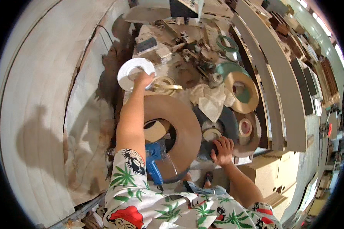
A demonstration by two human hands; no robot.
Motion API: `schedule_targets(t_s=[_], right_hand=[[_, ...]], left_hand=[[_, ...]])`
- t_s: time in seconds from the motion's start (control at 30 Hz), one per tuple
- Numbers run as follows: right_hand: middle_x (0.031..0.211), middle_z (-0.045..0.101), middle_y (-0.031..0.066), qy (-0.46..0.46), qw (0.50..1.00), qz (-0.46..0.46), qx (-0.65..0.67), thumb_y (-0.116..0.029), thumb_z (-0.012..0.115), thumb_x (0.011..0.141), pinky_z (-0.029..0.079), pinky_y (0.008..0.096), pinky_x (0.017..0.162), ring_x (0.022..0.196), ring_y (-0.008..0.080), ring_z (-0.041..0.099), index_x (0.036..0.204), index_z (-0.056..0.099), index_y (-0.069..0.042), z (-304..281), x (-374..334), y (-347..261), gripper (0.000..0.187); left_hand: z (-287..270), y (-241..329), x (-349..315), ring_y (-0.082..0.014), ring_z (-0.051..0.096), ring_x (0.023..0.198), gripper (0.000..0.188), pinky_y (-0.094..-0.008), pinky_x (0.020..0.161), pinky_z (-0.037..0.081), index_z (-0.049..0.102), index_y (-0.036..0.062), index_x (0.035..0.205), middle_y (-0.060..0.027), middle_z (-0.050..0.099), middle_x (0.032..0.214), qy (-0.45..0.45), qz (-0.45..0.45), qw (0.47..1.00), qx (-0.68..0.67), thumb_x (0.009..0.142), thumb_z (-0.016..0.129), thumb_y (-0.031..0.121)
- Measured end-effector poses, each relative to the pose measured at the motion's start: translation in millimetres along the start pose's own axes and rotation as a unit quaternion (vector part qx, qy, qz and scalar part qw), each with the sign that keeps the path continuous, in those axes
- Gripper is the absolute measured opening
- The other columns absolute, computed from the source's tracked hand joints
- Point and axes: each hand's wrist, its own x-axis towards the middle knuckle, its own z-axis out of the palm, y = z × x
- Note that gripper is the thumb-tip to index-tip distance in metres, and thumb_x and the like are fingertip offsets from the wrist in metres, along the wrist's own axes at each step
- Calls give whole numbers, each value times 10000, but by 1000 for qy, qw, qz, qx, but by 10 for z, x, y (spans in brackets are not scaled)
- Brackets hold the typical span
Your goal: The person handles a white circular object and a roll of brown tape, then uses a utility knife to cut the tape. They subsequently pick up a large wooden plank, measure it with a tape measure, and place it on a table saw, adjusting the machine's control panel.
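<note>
My left hand [144, 79] is closed on the right edge of a white roll of edge banding [125, 72], at the far left of the bench. Beside that hand lie small cream-coloured tape rolls [163, 84]. Under my left forearm is a large brown roll of edge banding [189, 128] with a wide open centre. A blue heat gun [153, 156] lies on its near side, partly behind my sleeve. My right hand [223, 150] rests on a dark grey roll [230, 124], fingers apart and holding nothing. Just beside its fingertips is a small cream ring [211, 133].
Crumpled cream paper [211, 101] covers part of the dark roll. A tan roll [252, 93] leans over a green one [227, 68]. Scraps and dusty bits [191, 53] clutter the far bench. Long boards [273, 68] stand on the right; a pale panel [38, 95] flanks the left.
</note>
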Motion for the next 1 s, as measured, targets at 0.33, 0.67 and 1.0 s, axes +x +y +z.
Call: schedule_targets(t_s=[0.33, 0.67, 1.0], right_hand=[[1302, 668, 99, 29, 999, 5, 44, -354, 738, 899, 372, 558, 1159, 1334, 328, 580, 1261, 724, -125, -2, -129, 138, 429], [1433, 557, 148, 10, 952, 29, 303, -316, 742, 954, 322, 567, 1200, 1391, 397, 480, 1428, 608, -120, -163, -215, 494, 531], [1454, 610, 72, 18, 1000, 1, 21, -219, 779, 925, 332, 595, 1175, 1457, 322, 476, 1318, 711, -190, -661, -502, 2296, 400]], left_hand=[[-392, 496, -1036, -392, 675, 1293, 588, -511, 1141, 489, 758, 67, 1367, -199, 722, 1400, 168, 190, 967, 0, 951, 745, 482], [353, 2426, -4543, -406, 651, 1233, 278, -509, 1097, 493, 737, 20, 1185, -176, 709, 1262, 126, 363, 909, -162, 924, 776, 109], [2212, 3095, -5626, -412, 498, 1412, 499, -609, 1239, 346, 691, 58, 1319, -165, 623, 1401, 12, 368, 929, -25, 880, 821, 259]])
